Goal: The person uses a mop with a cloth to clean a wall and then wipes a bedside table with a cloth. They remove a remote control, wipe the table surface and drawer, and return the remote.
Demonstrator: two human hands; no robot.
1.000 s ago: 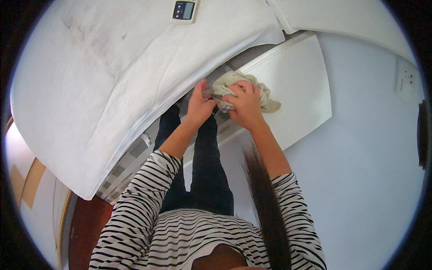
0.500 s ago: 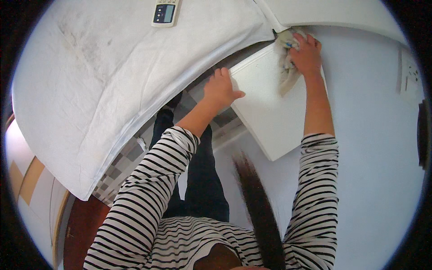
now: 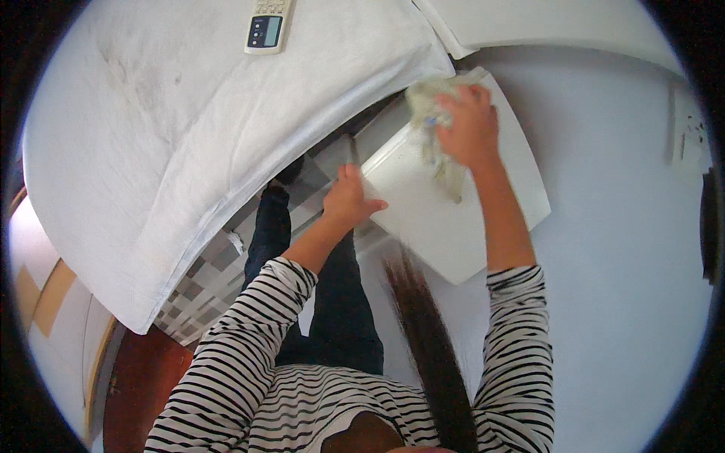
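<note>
A flat white top (image 3: 495,215), apparently of a small cabinet, sits at an angle between the bed and the wall. My left hand (image 3: 349,198) is on its left edge, thumb over the top and fingers along the front side. My right hand (image 3: 470,128) is closed on a crumpled pale cloth (image 3: 445,162) with a small blue patch, pressed on the top near its far end. One end of the cloth trails toward me. Motion blurs the cloth and my right fingers.
A bed with a white cover (image 3: 204,136) fills the left; a remote control (image 3: 266,30) lies on it. A curved white edge (image 3: 559,26) runs along the far right. The pale wall (image 3: 619,249) holds a socket plate (image 3: 686,132). Checkered flooring (image 3: 200,291) shows beside my legs.
The white top has shifted toward me and turned slightly, my left hand moving with it. My right hand has brought the cloth nearer and to the left from the far corner.
</note>
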